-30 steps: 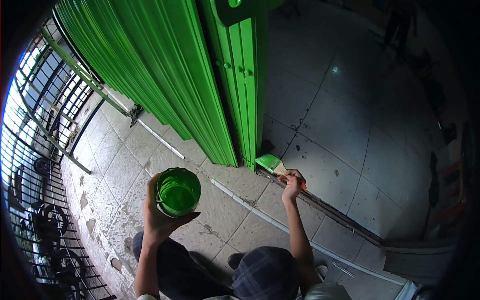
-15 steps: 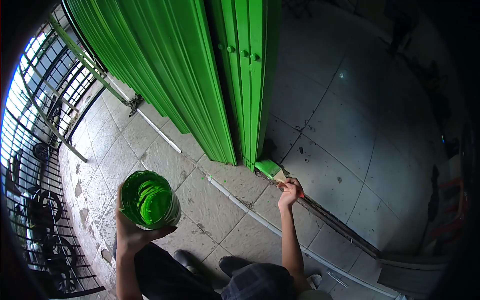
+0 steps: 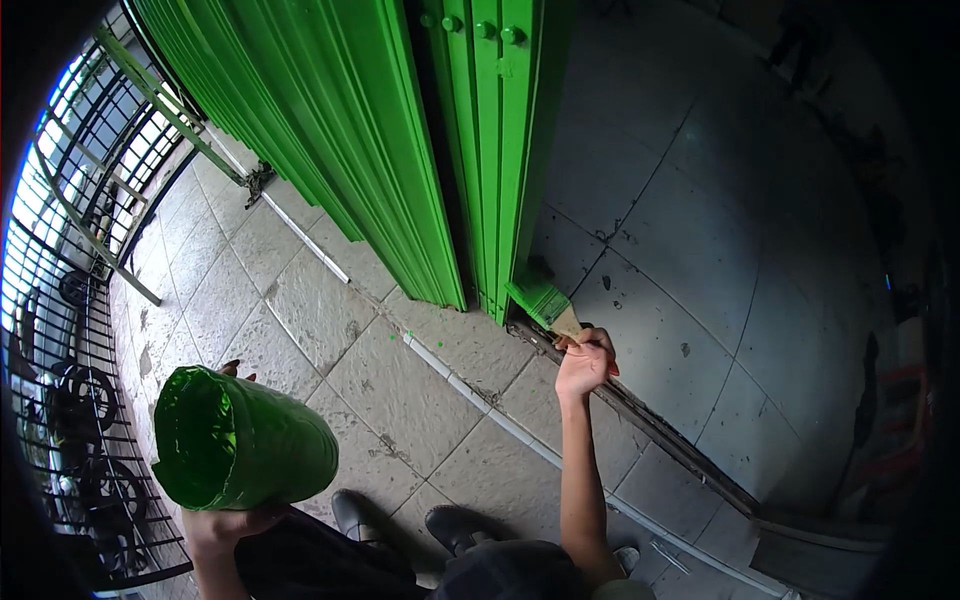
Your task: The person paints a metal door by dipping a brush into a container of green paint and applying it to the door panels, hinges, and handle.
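In my right hand [image 3: 588,365] is a paintbrush [image 3: 545,303], gripped by its pale handle. Its green-coated bristles touch the lower edge of the green folding metal door [image 3: 497,200], close to the floor. My left hand [image 3: 228,530] wraps round a paint can [image 3: 280,450] smeared green on the outside. The can is tilted, its mouth turned to the left, with wet green paint on the inner wall. Most of the left fingers are hidden behind the can.
A dark floor track [image 3: 680,455] runs from the door's foot to the lower right. Parallel to it lies a pale rail [image 3: 480,400] in the tiled floor [image 3: 360,400], with green drips beside it. A barred gate [image 3: 75,290] stands left, motorcycles [image 3: 105,490] beyond it. My shoes [image 3: 460,527] are below.
The can in my left hand has moved left and down and tipped over further sideways. The brush has shifted slightly up along the door's edge, and the view has shifted a little.
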### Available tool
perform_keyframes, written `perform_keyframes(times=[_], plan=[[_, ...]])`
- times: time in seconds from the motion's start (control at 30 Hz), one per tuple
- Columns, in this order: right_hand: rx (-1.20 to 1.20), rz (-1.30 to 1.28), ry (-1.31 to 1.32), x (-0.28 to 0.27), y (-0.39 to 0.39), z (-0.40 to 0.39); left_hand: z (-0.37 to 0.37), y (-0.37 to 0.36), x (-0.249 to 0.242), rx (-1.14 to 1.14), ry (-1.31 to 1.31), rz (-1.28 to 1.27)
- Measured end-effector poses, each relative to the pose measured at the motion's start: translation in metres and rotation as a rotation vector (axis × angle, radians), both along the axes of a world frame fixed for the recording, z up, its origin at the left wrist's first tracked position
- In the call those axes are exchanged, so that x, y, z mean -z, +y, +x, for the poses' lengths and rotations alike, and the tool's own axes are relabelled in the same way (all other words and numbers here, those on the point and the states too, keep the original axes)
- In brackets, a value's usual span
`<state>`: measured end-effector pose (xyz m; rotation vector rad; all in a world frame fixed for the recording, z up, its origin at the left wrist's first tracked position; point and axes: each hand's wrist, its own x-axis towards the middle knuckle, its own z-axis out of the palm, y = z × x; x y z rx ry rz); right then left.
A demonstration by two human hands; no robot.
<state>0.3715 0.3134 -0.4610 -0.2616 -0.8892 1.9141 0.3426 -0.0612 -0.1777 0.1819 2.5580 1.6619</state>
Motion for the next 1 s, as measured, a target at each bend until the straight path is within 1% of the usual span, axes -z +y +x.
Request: perform_keyframes(times=[0.03,0.07,0.1,0.17,0.23,0.27,0.33,0.37,0.4,0.43,0.47,0.5,0.53,0.63,0.67,0.73,0.77,0.87,0.93,0.97,1.0], plan=[[0.062,-0.108,-0.044,0.009,-0.008,-0.001,0.001,-0.001,0.000,-0.014,0.002,-0.001],[0.077,-0.124,-0.135,0.034,-0.008,0.004,0.001,0.000,0.000,-0.020,-0.001,-0.005],[0.083,-0.103,-0.208,0.050,-0.008,0.012,0.000,-0.003,0.000,-0.023,-0.022,-0.019],[0.102,-0.049,-0.296,0.060,-0.008,0.017,-0.004,-0.009,-0.002,-0.020,-0.093,-0.038],[0.133,0.019,-0.343,0.054,-0.010,0.020,-0.006,-0.014,-0.003,-0.008,-0.210,-0.049],[0.104,0.075,-0.365,0.051,-0.010,0.021,-0.007,-0.012,-0.003,-0.020,-0.190,-0.033],[0.046,0.195,-0.404,0.020,-0.010,0.010,-0.008,-0.009,0.001,-0.047,-0.149,0.007],[0.056,0.148,-0.228,-0.022,-0.011,0.006,-0.010,-0.012,0.002,-0.057,-0.138,-0.028],[0.079,0.130,-0.104,-0.028,-0.007,0.004,-0.011,-0.020,0.004,-0.066,-0.126,-0.064],[0.106,0.017,0.019,-0.035,-0.006,0.004,-0.011,-0.024,0.006,-0.073,-0.117,-0.099],[0.134,-0.093,0.145,-0.043,-0.006,0.005,-0.009,-0.022,0.008,-0.073,-0.048,-0.128],[0.099,-0.065,0.148,-0.044,-0.004,0.007,-0.007,-0.018,0.010,-0.073,0.024,-0.157],[0.083,-0.086,0.091,-0.036,-0.005,0.006,-0.005,-0.017,0.011,-0.073,0.096,-0.187],[0.044,-0.158,-0.093,0.016,-0.006,0.001,-0.005,-0.023,0.010,-0.021,0.051,-0.184],[0.039,-0.158,-0.159,0.045,-0.003,0.005,-0.005,-0.020,0.009,-0.036,0.040,-0.156],[0.063,-0.065,-0.338,0.060,-0.006,0.018,-0.003,-0.012,0.007,-0.069,0.018,-0.104],[0.075,-0.016,-0.361,0.065,-0.006,0.021,-0.003,-0.013,0.009,-0.070,0.025,-0.056],[0.077,0.144,-0.427,0.065,-0.006,0.024,-0.003,-0.016,0.014,-0.075,0.009,0.071],[0.031,0.268,-0.455,0.039,-0.004,0.012,-0.004,-0.019,0.014,-0.086,-0.040,0.131],[-0.011,0.225,-0.468,0.023,-0.004,0.007,-0.004,-0.018,0.014,-0.089,-0.025,0.107],[0.003,0.182,-0.361,0.012,-0.001,0.004,-0.004,-0.017,0.013,-0.093,-0.010,0.081]])
